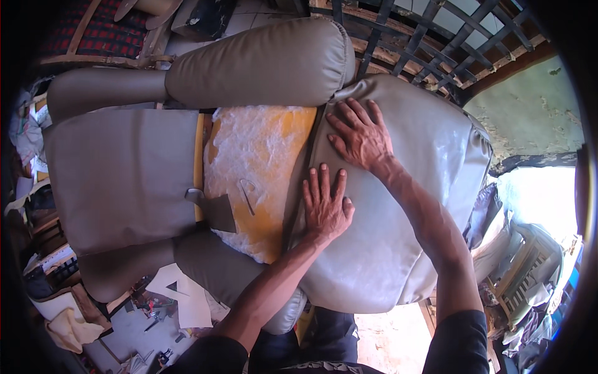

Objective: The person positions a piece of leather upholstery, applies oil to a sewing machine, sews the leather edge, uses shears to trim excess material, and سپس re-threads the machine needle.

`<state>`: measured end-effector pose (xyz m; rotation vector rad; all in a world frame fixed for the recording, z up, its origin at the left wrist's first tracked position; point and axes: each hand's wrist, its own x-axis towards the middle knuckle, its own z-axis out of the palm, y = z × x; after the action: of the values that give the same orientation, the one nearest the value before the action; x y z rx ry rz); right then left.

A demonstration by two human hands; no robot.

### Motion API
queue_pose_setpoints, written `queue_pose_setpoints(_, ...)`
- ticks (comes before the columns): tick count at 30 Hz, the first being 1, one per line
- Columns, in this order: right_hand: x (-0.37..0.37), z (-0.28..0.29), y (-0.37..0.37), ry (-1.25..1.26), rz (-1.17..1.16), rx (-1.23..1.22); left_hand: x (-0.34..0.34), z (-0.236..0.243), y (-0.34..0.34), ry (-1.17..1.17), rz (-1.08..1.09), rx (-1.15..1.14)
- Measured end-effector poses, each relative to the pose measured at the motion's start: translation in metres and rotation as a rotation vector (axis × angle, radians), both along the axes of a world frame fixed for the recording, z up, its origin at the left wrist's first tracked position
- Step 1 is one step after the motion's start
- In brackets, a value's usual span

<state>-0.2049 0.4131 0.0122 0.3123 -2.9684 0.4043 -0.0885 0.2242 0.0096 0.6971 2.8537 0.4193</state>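
Observation:
Both hands rest palm down with fingers apart on a large taupe leatherette cushion (pixel 423 249) of an upholstered seat. My left hand (pixel 325 202) lies low along the cushion's inner edge; my right hand (pixel 361 134) is higher, by the same edge. Beside them, yellow foam (pixel 280 162) with white fluffy padding (pixel 227 143) is exposed, with a small looped item (pixel 248 193) on it that I cannot make out and a dark loose flap (pixel 218 212). A flat taupe panel (pixel 121 181) is at left, between padded arms (pixel 255 62) at top and bottom.
A black webbed wooden frame (pixel 423 43) stands at top right, a checked red item (pixel 106 28) at top left. Paper pieces (pixel 187 311) and tools lie on the floor (pixel 124 336) at lower left. Wooden slats and cloth (pixel 529 268) are piled at right, near a bright opening.

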Motion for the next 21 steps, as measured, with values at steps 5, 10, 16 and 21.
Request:
queue_pose_setpoints(5, -0.015, 0.006, 0.010, -0.066, 0.171, 0.013, -0.001, 0.004, -0.001, 0.004, -0.001, -0.024)
queue_pose_setpoints(10, -0.026, 0.015, 0.013, -0.238, 0.200, 0.033, 0.000, 0.007, 0.005, 0.007, -0.001, -0.056)
queue_pose_setpoints(16, -0.005, -0.004, 0.014, -0.079, 0.206, -0.027, 0.006, 0.001, 0.002, -0.017, -0.001, -0.071)
queue_pose_setpoints(21, -0.013, 0.007, 0.007, -0.167, 0.158, 0.014, 0.001, -0.003, 0.001, 0.009, -0.013, -0.013)
